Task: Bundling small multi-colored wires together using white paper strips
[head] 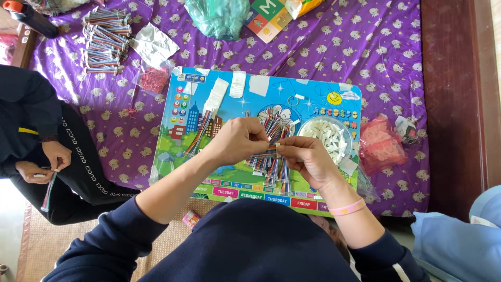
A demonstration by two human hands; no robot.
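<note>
Beneath both hands lies a colourful picture board (229,172) on a purple bedsheet (365,57). Just right of the right hand (308,156) a clear round bowl (331,137) holds small white connectors. Between left hand (237,140) and right, both pinched narrow, hangs a rainbow ribbon cable (275,133): light, limp, best gripped near its end.

Bright, even daylight — soft shadows, sharp focus, slight wide-angle bending at edges.
</note>
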